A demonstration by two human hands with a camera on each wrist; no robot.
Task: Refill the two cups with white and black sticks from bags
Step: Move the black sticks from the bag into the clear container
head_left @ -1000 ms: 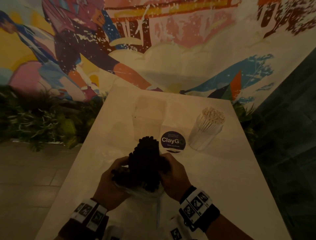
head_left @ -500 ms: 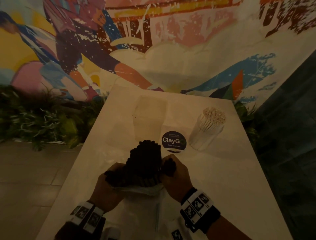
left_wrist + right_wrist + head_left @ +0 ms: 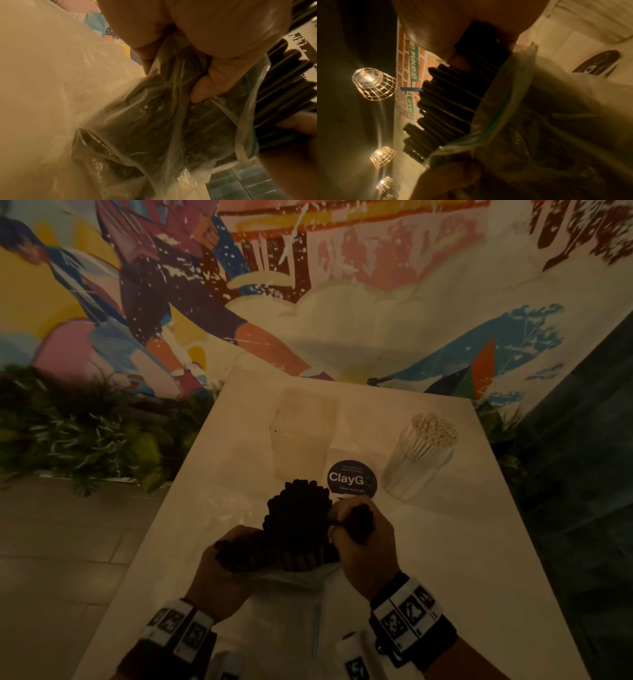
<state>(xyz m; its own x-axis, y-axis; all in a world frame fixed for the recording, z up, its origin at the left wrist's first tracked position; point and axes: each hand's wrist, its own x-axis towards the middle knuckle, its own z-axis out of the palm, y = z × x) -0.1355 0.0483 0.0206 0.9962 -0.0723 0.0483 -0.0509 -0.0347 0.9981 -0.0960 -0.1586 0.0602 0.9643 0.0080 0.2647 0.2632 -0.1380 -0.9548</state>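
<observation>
Presently the thin black plastic sticks [image 3: 294, 529] are half drawn from a clear zip bag [image 3: 291, 604] above the white table [image 3: 445, 577], a bunch clenched by the right hand [image 3: 363, 546]; the bag is gripped by the left hand [image 3: 219, 577], seemingly steadying it for extraction.

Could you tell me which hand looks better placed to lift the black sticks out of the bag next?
Probably the right hand: it already grips a small bunch of the black sticks above the bag's mouth. The left hand grips the bag around the rest, steadying it.
</observation>
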